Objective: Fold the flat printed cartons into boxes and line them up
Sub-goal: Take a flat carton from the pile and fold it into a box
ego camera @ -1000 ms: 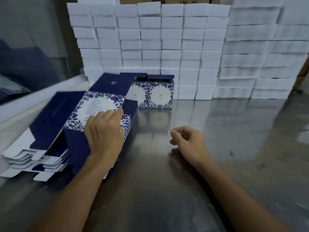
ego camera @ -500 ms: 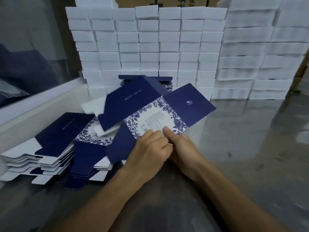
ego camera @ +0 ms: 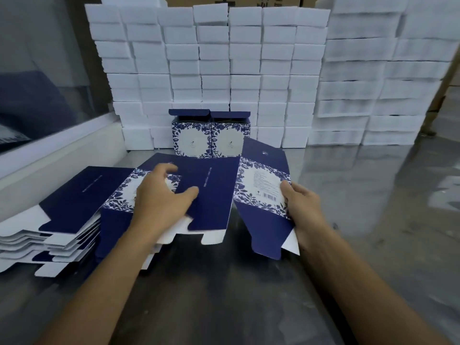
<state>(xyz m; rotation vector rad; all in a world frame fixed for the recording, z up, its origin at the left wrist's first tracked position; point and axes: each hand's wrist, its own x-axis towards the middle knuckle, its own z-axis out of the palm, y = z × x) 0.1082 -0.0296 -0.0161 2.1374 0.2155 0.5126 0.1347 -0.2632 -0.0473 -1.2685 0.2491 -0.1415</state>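
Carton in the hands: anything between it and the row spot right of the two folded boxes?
Nothing visible. The carton is held by the right hand and left hand; bare table lies right of the folded boxes.

Both forearms are bare, no sleeves showing. The left hand (ego camera: 159, 200) and right hand (ego camera: 302, 207) wear no gloves, rings or watch.

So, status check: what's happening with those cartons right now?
Both hands gripping one flat carton, opening it. Two folded boxes lined up behind. Nothing blocking.
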